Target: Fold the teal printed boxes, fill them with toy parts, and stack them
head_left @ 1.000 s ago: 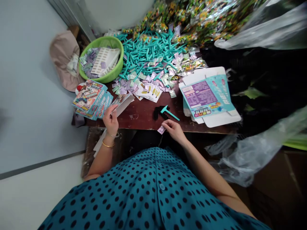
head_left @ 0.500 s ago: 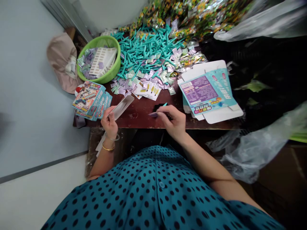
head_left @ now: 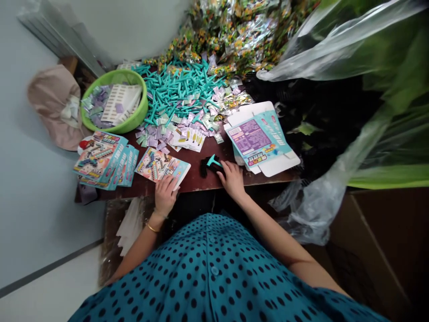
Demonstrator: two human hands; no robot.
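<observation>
A small printed box (head_left: 161, 167) lies flat on the table, picture side up. My left hand (head_left: 165, 197) grips its near edge, with the fingers over the top. Right of it sits a black bumpy plastic piece (head_left: 203, 167), with a teal hammer-shaped tool (head_left: 213, 162) lying across it. My right hand (head_left: 233, 181) is at the right end of these two, thumb and forefinger apart, fingertips at the tool's handle. Whether they touch the black piece is unclear. Just beyond are printed cards (head_left: 191, 139) and small purple and green packets (head_left: 152, 136).
A pile of teal tools (head_left: 182, 87) lies at the back, before shiny patterned packets (head_left: 231, 31). At left stand a green basin (head_left: 142, 112) and stacked printed boxes (head_left: 100, 156). Flattened cartons (head_left: 258, 138) lie at right, near clear plastic sheeting (head_left: 311, 201).
The left hand has lowered the box from a tilted hold to flat on the table. The purple packet is gone from the right hand, which has moved onto the tool. The camera view has shifted.
</observation>
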